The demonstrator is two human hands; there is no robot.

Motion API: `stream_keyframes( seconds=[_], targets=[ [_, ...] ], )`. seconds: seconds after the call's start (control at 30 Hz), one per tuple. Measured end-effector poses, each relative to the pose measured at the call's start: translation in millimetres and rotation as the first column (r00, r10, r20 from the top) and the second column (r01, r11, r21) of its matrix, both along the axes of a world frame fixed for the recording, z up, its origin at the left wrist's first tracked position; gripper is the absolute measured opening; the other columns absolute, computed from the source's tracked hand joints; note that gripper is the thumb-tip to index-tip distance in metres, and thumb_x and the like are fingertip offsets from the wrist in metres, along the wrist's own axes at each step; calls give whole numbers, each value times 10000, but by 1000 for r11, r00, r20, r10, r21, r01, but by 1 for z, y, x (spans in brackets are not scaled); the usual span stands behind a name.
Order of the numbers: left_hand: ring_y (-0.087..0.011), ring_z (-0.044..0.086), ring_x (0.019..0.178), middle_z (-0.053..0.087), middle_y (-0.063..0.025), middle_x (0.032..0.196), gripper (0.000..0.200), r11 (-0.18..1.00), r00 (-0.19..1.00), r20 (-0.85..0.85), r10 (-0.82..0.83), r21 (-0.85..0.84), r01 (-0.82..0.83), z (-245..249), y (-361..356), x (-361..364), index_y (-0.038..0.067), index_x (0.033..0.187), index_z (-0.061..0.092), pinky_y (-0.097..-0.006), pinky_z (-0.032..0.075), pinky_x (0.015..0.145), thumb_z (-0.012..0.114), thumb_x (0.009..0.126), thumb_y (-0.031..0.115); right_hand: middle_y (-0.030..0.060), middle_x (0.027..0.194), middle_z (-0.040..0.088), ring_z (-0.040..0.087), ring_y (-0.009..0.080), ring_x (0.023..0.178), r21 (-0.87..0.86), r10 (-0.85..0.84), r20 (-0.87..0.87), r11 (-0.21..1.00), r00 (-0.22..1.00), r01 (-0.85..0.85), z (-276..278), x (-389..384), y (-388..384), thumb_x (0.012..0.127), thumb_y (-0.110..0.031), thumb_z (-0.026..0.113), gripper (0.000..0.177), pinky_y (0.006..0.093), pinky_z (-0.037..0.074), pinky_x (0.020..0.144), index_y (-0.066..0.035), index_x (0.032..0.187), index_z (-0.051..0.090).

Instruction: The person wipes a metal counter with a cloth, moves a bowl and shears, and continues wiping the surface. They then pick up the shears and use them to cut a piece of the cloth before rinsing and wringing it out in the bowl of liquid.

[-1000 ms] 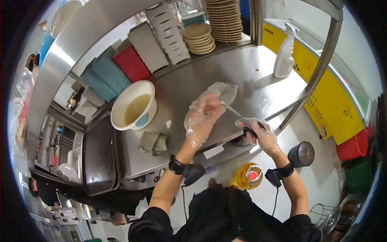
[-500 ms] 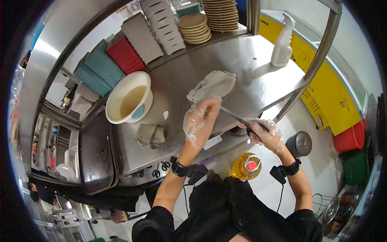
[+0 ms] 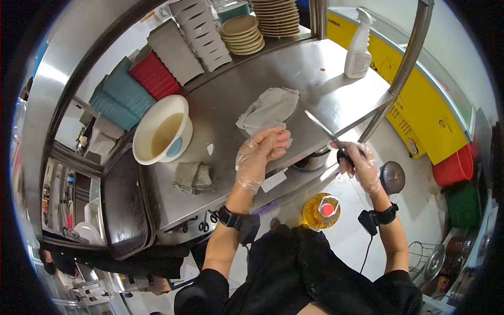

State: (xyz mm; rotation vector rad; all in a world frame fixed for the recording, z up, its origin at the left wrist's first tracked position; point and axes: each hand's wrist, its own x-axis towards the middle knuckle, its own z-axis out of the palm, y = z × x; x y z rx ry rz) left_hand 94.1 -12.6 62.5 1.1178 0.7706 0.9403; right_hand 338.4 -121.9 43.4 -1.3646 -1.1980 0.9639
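Observation:
My right hand (image 3: 359, 165), in a clear plastic glove, is closed around the black handles of a pair of scissors (image 3: 321, 126). Their shiny metal blades point up and left over the front edge of the steel table. My left hand (image 3: 264, 149), gloved the same way, is open with its fingers loosely bent and nothing in them. It overlaps the near edge of a crumpled white cloth (image 3: 273, 105) on the table. Left of that hand lies a folded grey-brown cloth (image 3: 193, 177).
A white basin (image 3: 181, 134) with cloudy liquid stands left on the steel table (image 3: 220, 113). Stacked plates (image 3: 241, 34) and dishes line the back shelf. A spray bottle (image 3: 358, 50) stands at the right. Below are an oil jug (image 3: 321, 211) and hanging scissors (image 3: 205, 224).
My right hand has drawn the scissors right, away from my left hand. My left hand's fingers have loosened from the blades and spread. The view has shifted slightly.

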Motion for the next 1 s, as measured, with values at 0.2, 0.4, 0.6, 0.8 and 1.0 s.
stream_keyframes(
  seconds=[0.2, 0.4, 0.6, 0.8, 1.0],
  targets=[
    [-119, 643, 919, 682, -87, 1095, 283, 997, 997, 7, -71, -40, 71, 1, -6, 19, 28, 1200, 621, -206, 514, 779, 571, 978, 198, 3, 565, 531, 395, 32, 458, 72, -150, -29, 986, 988, 151, 5, 12, -8, 1031, -359, 384, 474, 184, 301, 444, 11, 1159, 650],
    [-105, 641, 908, 683, -68, 1071, 259, 993, 994, 13, -106, -48, 106, -2, -7, 28, 40, 1175, 638, -206, 522, 768, 610, 953, 169, 4, 563, 523, 379, 33, 455, 65, -218, -60, 973, 974, 222, 0, 17, -11, 1033, -348, 390, 461, 190, 297, 445, 11, 1154, 652],
    [-102, 641, 889, 667, -48, 1037, 272, 975, 977, 150, -151, -139, 172, -11, -2, 33, 44, 1183, 624, -184, 541, 699, 637, 930, 142, 3, 565, 525, 380, 33, 456, 73, -174, -71, 981, 982, 179, 3, 15, -10, 1034, -354, 397, 456, 188, 295, 441, 2, 1157, 654],
    [-123, 657, 959, 665, -85, 1103, 298, 942, 941, 269, -207, -203, 266, -17, 2, 33, 37, 1210, 604, -202, 566, 757, 629, 934, 146, -4, 569, 525, 382, 35, 455, 80, -139, -62, 986, 988, 144, 2, 14, -5, 1032, -373, 405, 465, 186, 291, 437, -3, 1161, 656],
    [-145, 651, 1025, 652, -112, 1169, 320, 936, 933, 303, -193, -227, 268, -13, 0, 36, 35, 1231, 591, -212, 561, 819, 635, 930, 137, -15, 567, 521, 386, 27, 473, 65, -143, -74, 987, 987, 148, -4, 12, 0, 1030, -385, 405, 474, 182, 285, 450, -5, 1169, 654]
  ],
)
